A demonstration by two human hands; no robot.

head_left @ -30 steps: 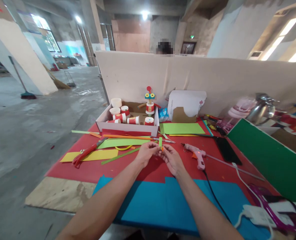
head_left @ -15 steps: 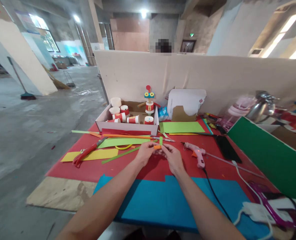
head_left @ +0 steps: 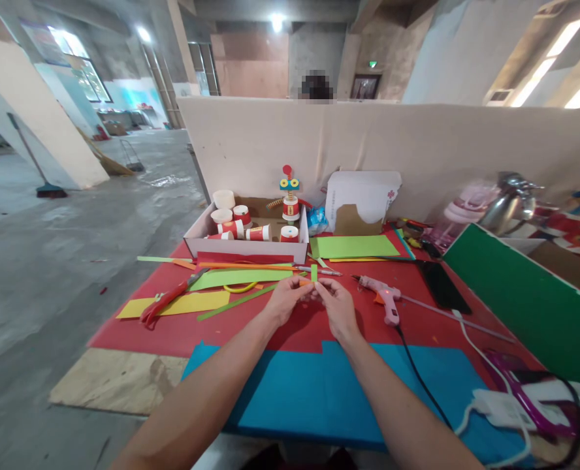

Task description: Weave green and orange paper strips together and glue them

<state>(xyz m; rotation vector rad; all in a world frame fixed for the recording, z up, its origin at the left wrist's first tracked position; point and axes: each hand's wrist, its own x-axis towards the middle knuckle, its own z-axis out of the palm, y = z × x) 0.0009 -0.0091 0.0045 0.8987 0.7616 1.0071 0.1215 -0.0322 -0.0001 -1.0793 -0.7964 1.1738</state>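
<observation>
My left hand (head_left: 286,301) pinches a short orange paper strip (head_left: 306,282) above the red part of the table. My right hand (head_left: 336,305) meets it there, its fingers closed on a narrow green paper strip (head_left: 314,273) that stands upright where it crosses the orange one. Fingers hide most of the join. To the left lie red-handled scissors (head_left: 165,301), a yellow paper strip (head_left: 182,304) and a light green paper strip (head_left: 243,279). On the right a pink hot glue gun (head_left: 386,297) rests on its side, a small light glowing on it.
Behind the hands stands a shallow box (head_left: 251,250) with several paper cups and a paper-cup robot figure (head_left: 290,207). Green card sheets (head_left: 356,247) lie beside it. A phone (head_left: 444,287), a green board (head_left: 525,300) and a power strip (head_left: 505,408) with cables occupy the right side.
The orange strip has turned between my fingers and less of it shows. Both hands stay close together in nearly the same place; the whole view has shifted slightly.
</observation>
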